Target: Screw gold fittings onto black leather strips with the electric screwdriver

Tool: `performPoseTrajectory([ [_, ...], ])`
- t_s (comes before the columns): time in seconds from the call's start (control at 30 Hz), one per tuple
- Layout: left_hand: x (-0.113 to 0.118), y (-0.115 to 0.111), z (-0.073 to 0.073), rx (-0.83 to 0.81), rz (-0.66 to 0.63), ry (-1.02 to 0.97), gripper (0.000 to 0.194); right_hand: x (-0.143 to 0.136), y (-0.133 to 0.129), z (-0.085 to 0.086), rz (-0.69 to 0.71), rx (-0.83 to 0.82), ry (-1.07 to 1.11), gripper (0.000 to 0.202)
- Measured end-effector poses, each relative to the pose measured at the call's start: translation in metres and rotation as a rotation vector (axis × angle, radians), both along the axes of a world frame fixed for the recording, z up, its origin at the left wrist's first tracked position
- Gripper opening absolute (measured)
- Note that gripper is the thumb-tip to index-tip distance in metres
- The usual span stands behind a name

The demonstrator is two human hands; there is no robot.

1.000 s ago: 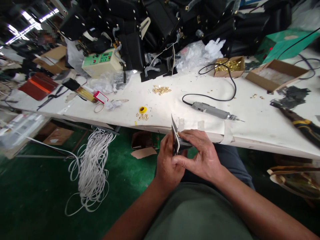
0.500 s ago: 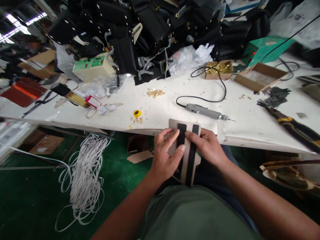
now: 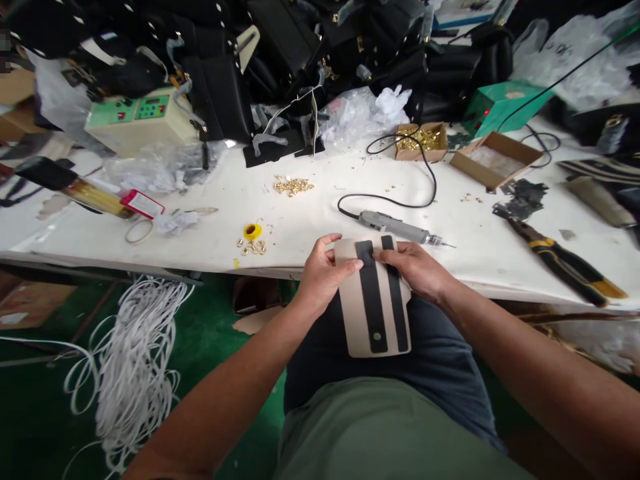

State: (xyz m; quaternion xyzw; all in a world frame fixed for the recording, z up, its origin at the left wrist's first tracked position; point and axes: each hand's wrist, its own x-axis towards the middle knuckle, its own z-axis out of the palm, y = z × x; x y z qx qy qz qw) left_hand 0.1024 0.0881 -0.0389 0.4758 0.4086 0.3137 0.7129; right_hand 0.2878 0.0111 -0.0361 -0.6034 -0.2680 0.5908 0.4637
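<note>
A beige panel (image 3: 354, 327) with two dark straps (image 3: 371, 300) running lengthwise lies over my lap, its top at the table's front edge. Gripping its upper left side is my left hand (image 3: 324, 270), the thumb pressed on the left strap. My right hand (image 3: 413, 267) holds the upper right side, with its thumb across the right strap near a small round mark. A round metal stud (image 3: 377, 337) shows near the lower end of the left strap. The fingers behind the panel are hidden. Just beyond it lies a grey electric screwdriver (image 3: 395, 225).
Gold fittings (image 3: 293, 186) lie on the white table (image 3: 310, 227), beside a yellow ring (image 3: 253, 231). Pliers (image 3: 565, 260) rest at the right. Behind stand a box of gold parts (image 3: 421, 142), a green box (image 3: 505, 110) and piled black bags (image 3: 220, 100). White cord (image 3: 135, 373) heaps on the floor.
My left hand has drawn back to the panel's left edge, uncovering more of its face and the lower stud. The view has shifted, so the table things appear further left.
</note>
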Motion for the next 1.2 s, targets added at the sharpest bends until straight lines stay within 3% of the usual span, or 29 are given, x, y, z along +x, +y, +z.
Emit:
performPoseTrajectory([
  [0.1, -0.002, 0.004, 0.006, -0.059, -0.037, 0.009, 0.088, 0.000, -0.001, 0.006, 0.003, -0.015, -0.010, 0.024],
  [0.27, -0.012, 0.003, 0.017, 0.018, -0.160, 0.123, 0.041, -0.004, -0.009, 0.017, 0.056, -0.028, -0.043, 0.032],
  [0.43, -0.010, 0.007, 0.008, 0.067, -0.167, 0.253, 0.028, -0.001, -0.005, 0.009, 0.107, -0.096, -0.078, 0.035],
  [0.6, 0.005, 0.022, -0.005, 0.116, -0.225, 0.326, 0.036, 0.012, 0.011, 0.000, 0.199, -0.140, -0.166, 0.031],
  [0.93, 0.018, 0.043, -0.013, 0.202, -0.339, 0.486, 0.040, 0.018, 0.038, 0.006, 0.383, -0.204, -0.602, 0.017],
  [1.2, 0.024, 0.044, -0.015, 0.304, -0.357, 0.596, 0.043, 0.017, 0.042, 0.004, 0.379, -0.190, -0.712, 0.023],
])
